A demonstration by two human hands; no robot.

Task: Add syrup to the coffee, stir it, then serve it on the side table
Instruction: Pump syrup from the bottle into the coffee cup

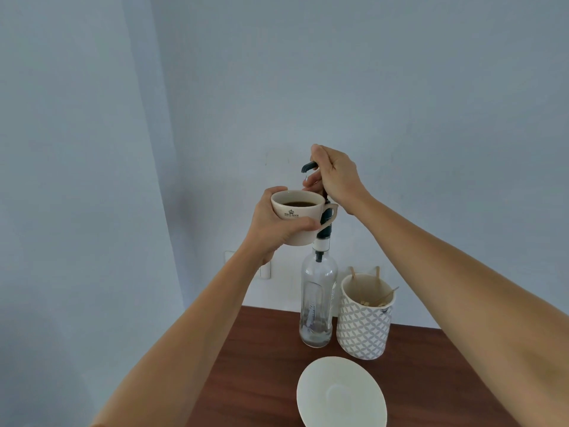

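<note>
- Cream ceramic is showing on the coffee mug (297,215), which the left hand (271,224) is holding up in the air above the desk (252,365), fingers wrapping its far side and thumb pressing across the front.
- Dark print under a small crown is reading roughly "ROYAL BOCH"; the smaller line below is too blurred to read.
- The mug is sitting upright, its handle pointing right, dark coffee filling it, rim just below the pump spout (308,166).
- The right hand (334,177) is gripping the pump head, fingers curling around it.
- The clear syrup bottle (317,303) is standing upright, long axis vertical, nearly empty, its label unreadable.
- A patterned holder (363,325) of wooden stirrers (354,280) is standing just beside it; a white saucer (341,392) is lying nearer.
</note>
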